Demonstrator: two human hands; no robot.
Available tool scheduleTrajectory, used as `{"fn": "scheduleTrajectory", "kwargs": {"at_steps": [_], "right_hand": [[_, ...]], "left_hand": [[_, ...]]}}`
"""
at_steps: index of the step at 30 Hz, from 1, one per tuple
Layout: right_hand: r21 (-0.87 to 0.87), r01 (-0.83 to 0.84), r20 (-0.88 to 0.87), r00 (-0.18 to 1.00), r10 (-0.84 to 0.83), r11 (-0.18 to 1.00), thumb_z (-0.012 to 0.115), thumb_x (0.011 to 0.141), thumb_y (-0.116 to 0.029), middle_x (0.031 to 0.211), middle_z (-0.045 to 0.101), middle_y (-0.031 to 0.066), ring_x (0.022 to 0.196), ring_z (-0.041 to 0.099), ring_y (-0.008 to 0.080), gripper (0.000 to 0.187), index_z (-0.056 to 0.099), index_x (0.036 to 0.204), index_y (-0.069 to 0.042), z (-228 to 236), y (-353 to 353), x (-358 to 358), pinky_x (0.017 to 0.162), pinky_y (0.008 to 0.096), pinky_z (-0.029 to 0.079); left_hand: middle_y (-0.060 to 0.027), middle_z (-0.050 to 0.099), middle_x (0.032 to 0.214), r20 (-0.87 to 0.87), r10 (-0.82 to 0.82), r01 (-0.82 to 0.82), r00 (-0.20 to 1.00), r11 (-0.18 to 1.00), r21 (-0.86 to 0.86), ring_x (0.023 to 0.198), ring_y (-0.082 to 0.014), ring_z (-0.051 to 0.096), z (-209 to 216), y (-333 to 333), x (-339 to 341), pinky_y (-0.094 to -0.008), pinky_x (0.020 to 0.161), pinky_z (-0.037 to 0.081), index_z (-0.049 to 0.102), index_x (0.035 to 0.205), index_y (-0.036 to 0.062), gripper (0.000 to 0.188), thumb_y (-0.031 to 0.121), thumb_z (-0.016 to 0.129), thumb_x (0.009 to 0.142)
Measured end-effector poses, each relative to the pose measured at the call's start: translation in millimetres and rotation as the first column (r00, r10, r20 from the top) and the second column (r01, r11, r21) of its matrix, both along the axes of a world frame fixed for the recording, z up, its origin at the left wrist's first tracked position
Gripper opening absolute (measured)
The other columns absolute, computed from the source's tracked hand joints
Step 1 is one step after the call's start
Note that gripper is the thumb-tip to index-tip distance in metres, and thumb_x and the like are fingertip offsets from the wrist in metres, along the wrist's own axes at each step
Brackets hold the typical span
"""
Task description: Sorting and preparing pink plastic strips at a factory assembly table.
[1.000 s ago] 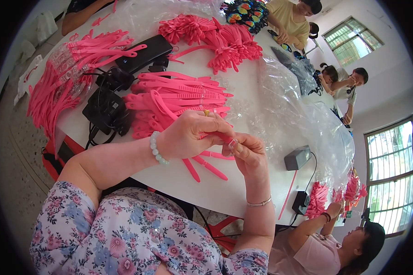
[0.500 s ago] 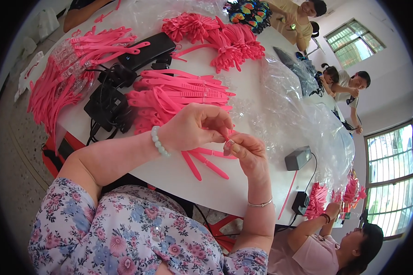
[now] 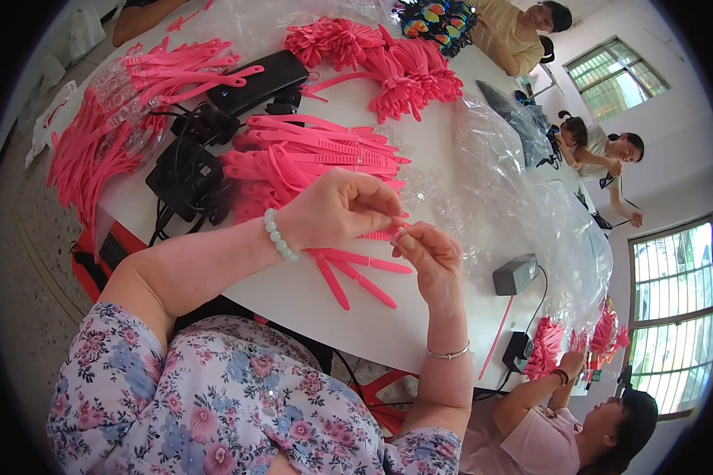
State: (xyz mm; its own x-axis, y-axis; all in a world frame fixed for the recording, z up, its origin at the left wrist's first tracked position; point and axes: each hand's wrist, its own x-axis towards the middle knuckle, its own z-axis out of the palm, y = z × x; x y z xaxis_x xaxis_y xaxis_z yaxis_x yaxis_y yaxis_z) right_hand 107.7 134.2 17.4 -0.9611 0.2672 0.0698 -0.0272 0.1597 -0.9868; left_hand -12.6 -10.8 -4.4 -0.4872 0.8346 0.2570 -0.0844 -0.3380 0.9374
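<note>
My left hand (image 3: 337,210) pinches a pink rubber strap (image 3: 398,224) between thumb and fingertips. Close against it, my right hand (image 3: 434,257) is closed on a small clear plastic clip (image 3: 398,235) at the strap's end; fingers partly hide both pieces. Below my left hand, several loose pink strap ends (image 3: 364,285) fan over the white tabletop. Just beyond it lies a thick pile of pink straps (image 3: 317,158), some with ladder-like slots. Small clear pieces (image 3: 420,186) are scattered to the right of that pile.
Black adapters and cables (image 3: 186,174) and a black box (image 3: 257,83) lie left of the pile. Farther left hang straps with clear clips (image 3: 111,142). Bundled straps (image 3: 372,59) and clear plastic sheeting (image 3: 507,198) are beyond. Co-workers sit around; a grey block (image 3: 515,274) stands right.
Both hands stay together at about the same place, with the fingers slightly shifted around the strap end and clip. A far co-worker's arm has moved outward.
</note>
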Motion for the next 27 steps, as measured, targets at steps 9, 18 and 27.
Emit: {"fn": "scheduleTrajectory", "kwargs": {"at_steps": [9,18,27], "right_hand": [[0.117,-0.012,-0.043,0.999,0.017,0.993,0.061,0.082,-0.003,0.072,0.058,0.0041,0.067,0.054,0.0098,0.006,0.062,0.085,0.002,-8,2,0,0.062,0.0233,0.045],[0.150,-0.079,0.035,0.997,0.074,0.986,0.061,0.083,-0.008,0.070,0.058,0.0016,0.068,0.052,0.0078,0.010,0.062,0.085,0.002,-6,7,0,0.062,0.0226,0.043],[0.155,-0.049,-0.056,0.997,0.058,0.987,0.060,0.084,-0.002,0.083,0.060,0.0037,0.077,0.055,0.0098,0.008,0.059,0.089,0.003,-6,27,5,0.069,0.0222,0.045]], "left_hand": [[-0.0103,0.051,0.061,-0.837,0.320,-0.295,0.444,0.934,0.201,0.058,-0.0279,0.052,4,-1,-1,-0.0346,0.054,0.042,0.055,0.071,0.0032,0.013,0.008,0.067,0.071],[-0.0087,0.039,0.048,-0.770,0.393,-0.186,0.502,0.919,0.348,0.041,-0.0247,0.042,5,0,8,-0.0334,0.040,0.035,0.044,0.056,0.0038,0.021,-0.004,0.060,0.067],[-0.0049,0.037,0.048,-0.715,0.555,-0.211,0.425,0.829,0.518,0.041,-0.0215,0.042,18,-3,20,-0.0306,0.041,0.035,0.045,0.057,0.0025,0.021,-0.008,0.060,0.067]]}}
